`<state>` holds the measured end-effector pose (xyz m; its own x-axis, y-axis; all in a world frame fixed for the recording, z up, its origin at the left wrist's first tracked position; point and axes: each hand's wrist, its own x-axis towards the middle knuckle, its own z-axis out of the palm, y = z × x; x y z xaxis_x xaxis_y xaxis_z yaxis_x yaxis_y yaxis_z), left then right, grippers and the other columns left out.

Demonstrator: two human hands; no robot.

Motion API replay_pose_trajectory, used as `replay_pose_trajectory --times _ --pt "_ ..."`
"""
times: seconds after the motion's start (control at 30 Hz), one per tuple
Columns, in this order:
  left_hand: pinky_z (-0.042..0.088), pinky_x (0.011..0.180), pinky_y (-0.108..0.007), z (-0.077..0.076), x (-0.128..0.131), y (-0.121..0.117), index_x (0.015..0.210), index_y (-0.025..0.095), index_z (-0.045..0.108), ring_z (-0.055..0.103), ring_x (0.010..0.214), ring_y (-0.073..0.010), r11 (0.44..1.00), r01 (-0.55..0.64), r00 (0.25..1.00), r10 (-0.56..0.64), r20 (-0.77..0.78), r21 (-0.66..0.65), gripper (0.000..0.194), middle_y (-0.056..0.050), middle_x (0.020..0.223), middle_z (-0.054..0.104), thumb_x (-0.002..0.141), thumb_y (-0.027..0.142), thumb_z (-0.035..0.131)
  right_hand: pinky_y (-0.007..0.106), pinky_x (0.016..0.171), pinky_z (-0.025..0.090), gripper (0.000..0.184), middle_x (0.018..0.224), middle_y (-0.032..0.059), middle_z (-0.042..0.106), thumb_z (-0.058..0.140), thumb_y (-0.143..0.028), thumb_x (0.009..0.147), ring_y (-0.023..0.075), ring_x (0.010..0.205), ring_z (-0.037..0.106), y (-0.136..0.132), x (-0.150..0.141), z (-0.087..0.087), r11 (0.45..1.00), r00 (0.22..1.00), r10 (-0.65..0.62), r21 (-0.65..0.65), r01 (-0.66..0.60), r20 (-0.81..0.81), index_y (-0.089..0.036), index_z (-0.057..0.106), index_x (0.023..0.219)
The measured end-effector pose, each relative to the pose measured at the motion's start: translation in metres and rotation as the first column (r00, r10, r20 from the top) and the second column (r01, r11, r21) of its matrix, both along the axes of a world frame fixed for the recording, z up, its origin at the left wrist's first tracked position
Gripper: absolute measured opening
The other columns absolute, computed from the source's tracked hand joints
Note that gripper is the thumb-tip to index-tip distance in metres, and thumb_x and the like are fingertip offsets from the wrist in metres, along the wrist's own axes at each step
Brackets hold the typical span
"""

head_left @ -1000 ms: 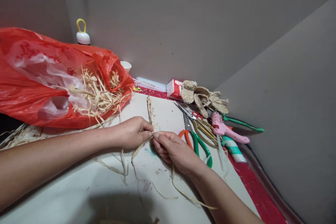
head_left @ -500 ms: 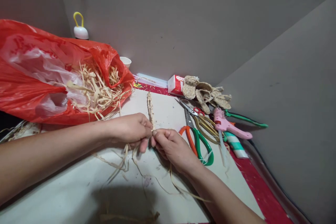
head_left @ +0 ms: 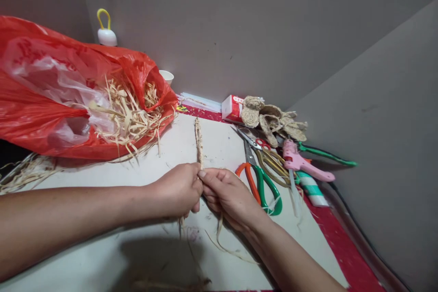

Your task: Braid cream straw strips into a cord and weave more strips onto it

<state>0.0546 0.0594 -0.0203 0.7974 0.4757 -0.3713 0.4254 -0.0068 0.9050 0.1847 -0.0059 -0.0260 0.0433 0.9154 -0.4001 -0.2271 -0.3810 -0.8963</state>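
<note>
A narrow braid of pale plant fibre (head_left: 199,141) lies pointing away from me on the white board (head_left: 160,255). Its near end runs into my fingers. My left hand (head_left: 181,189) is closed around the strands just below the braid, and loose strand ends hang under it. Against it, my right hand (head_left: 224,191) pinches the fibre between thumb and forefinger at the braid's near end. A long loose strand (head_left: 232,252) trails from beneath the right hand across the board. The exact crossing of the strands is hidden by my fingers.
At left, a red plastic bag (head_left: 51,139) spills dry fibre strips (head_left: 126,112). To the right lie green-and-orange-handled scissors (head_left: 265,187), brass-handled scissors (head_left: 272,166) and a pink glue gun (head_left: 304,164). Coiled braided pieces (head_left: 253,112) sit by a red-and-white box (head_left: 232,107) near the grey wall.
My left hand has drawn nearer to me and turned knuckles-up, closing over the strands. My right hand stays pinched at nearly the same place. The view has shifted slightly.
</note>
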Motion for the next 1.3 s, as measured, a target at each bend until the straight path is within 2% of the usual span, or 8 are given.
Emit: replay_pose_trajectory --times 0.17,0.33,0.43,0.53,0.67,1.07,1.17,1.3 --pt "0.032 0.032 -0.018 -0.003 -0.001 -0.002 0.091 0.016 0.051 0.046 0.037 -0.0099 0.999 0.024 1.0 -0.024 0.002 0.039 0.02 -0.002 0.058 0.059 0.079 0.025 0.038 0.018 0.034 0.01 0.043 0.038 -0.0105 0.029 0.063 -0.042 0.076 0.0019 0.034 0.016 0.0 -0.001 -0.001 1.0 0.999 -0.031 0.003 0.031 0.026 -0.018 0.038 0.051" --pt "0.033 0.035 -0.022 0.025 -0.001 0.019 0.089 0.013 0.059 0.045 0.036 -0.012 0.985 0.168 0.978 -0.17 -0.123 -0.024 0.03 -0.001 0.052 0.054 0.078 0.033 0.04 0.017 0.034 0.01 0.036 0.041 -0.0121 0.027 0.066 -0.041 0.074 0.0016 0.035 0.013 0.001 0.003 0.001 0.999 0.998 -0.044 0.003 0.044 -0.039 -0.018 0.043 0.058" --pt "0.036 0.044 -0.022 0.037 0.0 0.034 0.087 0.013 0.062 0.046 0.043 -0.0105 0.98 0.014 0.999 -0.004 -0.048 0.198 0.026 0.001 0.054 0.055 0.074 0.029 0.047 0.016 0.034 0.01 0.032 0.043 -0.013 0.024 0.066 -0.039 0.075 0.0014 0.037 0.011 0.001 0.006 0.003 1.0 0.995 -0.021 -0.013 0.02 -0.095 -0.017 0.047 0.062" --pt "0.038 0.056 -0.021 0.029 0.004 0.035 0.089 0.014 0.059 0.05 0.057 -0.0102 0.933 -0.198 0.977 0.162 0.141 0.301 0.022 0.0 0.067 0.06 0.072 0.023 0.049 0.015 0.034 0.009 0.026 0.043 -0.0135 0.022 0.064 -0.037 0.076 0.0013 0.037 0.01 0.002 0.009 0.004 1.0 0.991 0.016 -0.024 -0.019 -0.13 -0.014 0.054 0.07" --pt "0.036 0.054 -0.021 0.007 0.006 0.02 0.073 0.017 0.05 0.045 0.054 -0.0094 0.994 -0.054 0.99 0.041 0.137 0.091 0.014 0.004 0.059 0.05 0.078 0.024 0.039 0.014 0.034 0.009 0.028 0.043 -0.0131 0.023 0.065 -0.038 0.076 0.0009 0.037 0.01 0.003 0.012 0.003 0.998 0.99 0.039 -0.044 -0.045 -0.138 -0.015 0.053 0.067" --pt "0.039 0.066 -0.022 0.009 0.002 0.033 0.071 0.015 0.065 0.053 0.063 -0.0117 0.925 0.102 0.983 -0.151 0.106 0.367 0.028 0.0 0.068 0.063 0.077 0.014 0.037 0.017 0.031 0.015 0.029 0.037 -0.0095 0.034 0.062 -0.042 0.078 0.0033 0.031 0.021 0.004 0.023 -0.002 0.99 0.992 0.124 -0.068 -0.125 -0.026 -0.015 0.058 0.067" --pt "0.035 0.056 -0.021 0.009 0.002 0.037 0.069 0.014 0.065 0.045 0.054 -0.0098 0.938 0.114 0.985 -0.15 0.089 0.327 0.026 0.002 0.059 0.056 0.077 0.017 0.04 0.017 0.031 0.014 0.03 0.037 -0.0095 0.034 0.064 -0.043 0.076 0.0034 0.032 0.021 0.004 0.023 -0.001 0.988 0.991 0.131 -0.081 -0.129 0.028 -0.015 0.057 0.066" --pt "0.021 0.042 -0.021 0.011 0.002 0.037 0.066 0.012 0.063 0.026 0.04 -0.0057 0.993 0.113 0.988 -0.116 0.102 0.038 0.025 0.006 0.045 0.038 0.077 0.024 0.044 0.019 0.033 0.013 0.03 0.04 -0.0099 0.032 0.064 -0.044 0.076 0.0039 0.034 0.02 0.004 0.024 0.0 0.985 0.983 0.164 -0.075 -0.157 0.085 -0.016 0.057 0.067"
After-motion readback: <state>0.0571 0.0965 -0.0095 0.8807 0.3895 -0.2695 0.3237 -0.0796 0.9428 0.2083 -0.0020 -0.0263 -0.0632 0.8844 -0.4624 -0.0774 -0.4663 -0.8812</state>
